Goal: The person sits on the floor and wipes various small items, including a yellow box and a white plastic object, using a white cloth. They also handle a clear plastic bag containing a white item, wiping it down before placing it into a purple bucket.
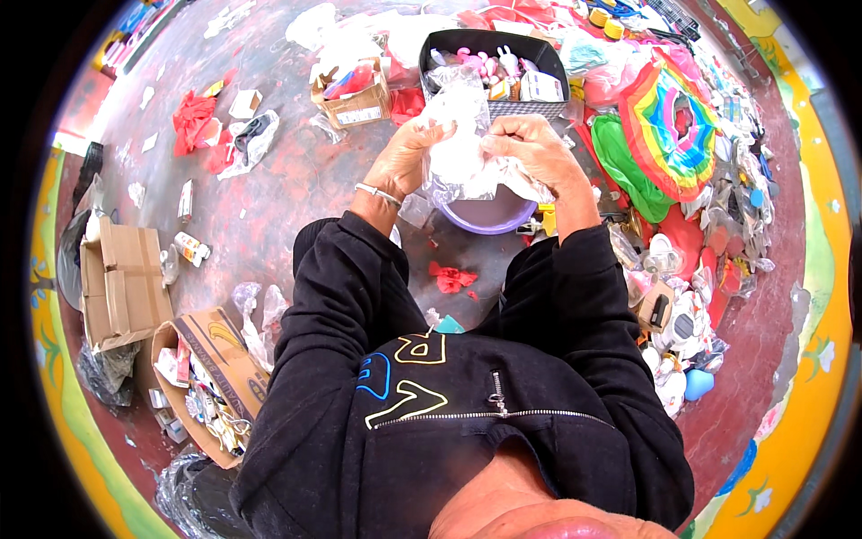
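A crumpled clear plastic bag [458, 148] with white material in or behind it hangs between my two hands, bright with glare. My left hand [404, 162], with a bracelet at its wrist, grips the bag's left side; its thumb lies in front and the other fingers are partly hidden. On the other side my right hand [539, 154] is closed, its bent fingers pinching the bag's upper right part. White folds of the bag spill below the right hand. Beneath them sits a round purple basin [489, 220], partly covered by the bag.
Ahead stands a black crate [552, 65] of pink toys and small boxes, beside an open cardboard box [361, 106]. Mixed plastic pieces and a rainbow-coloured item [669, 126] pile up on the right. More cardboard boxes [126, 278] stand at left; red scraps [452, 277] lie between my legs.
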A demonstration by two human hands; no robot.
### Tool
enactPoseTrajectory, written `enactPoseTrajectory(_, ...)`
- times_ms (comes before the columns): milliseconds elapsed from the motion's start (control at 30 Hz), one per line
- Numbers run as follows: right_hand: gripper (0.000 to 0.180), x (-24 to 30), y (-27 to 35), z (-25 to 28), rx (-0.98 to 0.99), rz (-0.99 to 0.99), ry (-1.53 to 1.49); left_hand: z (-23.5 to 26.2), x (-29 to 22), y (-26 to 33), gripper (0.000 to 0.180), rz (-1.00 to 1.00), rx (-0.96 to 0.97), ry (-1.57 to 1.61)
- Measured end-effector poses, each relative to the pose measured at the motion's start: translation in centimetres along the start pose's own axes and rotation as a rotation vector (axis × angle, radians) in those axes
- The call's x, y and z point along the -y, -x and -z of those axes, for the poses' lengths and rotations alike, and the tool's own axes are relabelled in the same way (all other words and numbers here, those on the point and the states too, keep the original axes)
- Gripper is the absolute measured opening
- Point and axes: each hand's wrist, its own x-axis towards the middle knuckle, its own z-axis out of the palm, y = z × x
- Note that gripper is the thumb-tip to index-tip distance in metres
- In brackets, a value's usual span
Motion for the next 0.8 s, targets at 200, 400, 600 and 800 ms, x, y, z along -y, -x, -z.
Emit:
enactPoseTrajectory(200,0.014,1.3,0.2,1.2,-0.215,0.168,0.509,-1.2,0.3,0.0,0.066,0.096,-0.038,0.149)
enactPoseTrajectory(400,0.015,1.4,-0.5,-4.8,-0.366,0.315,0.881,-4.1,1.9,1.1,0.075,0.161,0.074,0.208)
enactPoseTrajectory(600,0.017,2.4,1.2,-4.0,0.169,0.281,0.614,-2.7,0.5,-0.2,0.072,0.099,0.211,0.489)
enactPoseTrajectory(800,0.015,5.8,1.3,-1.2,-0.581,0.451,0.106,-2.8,0.2,0.6,0.066,0.168,0.291,0.719)
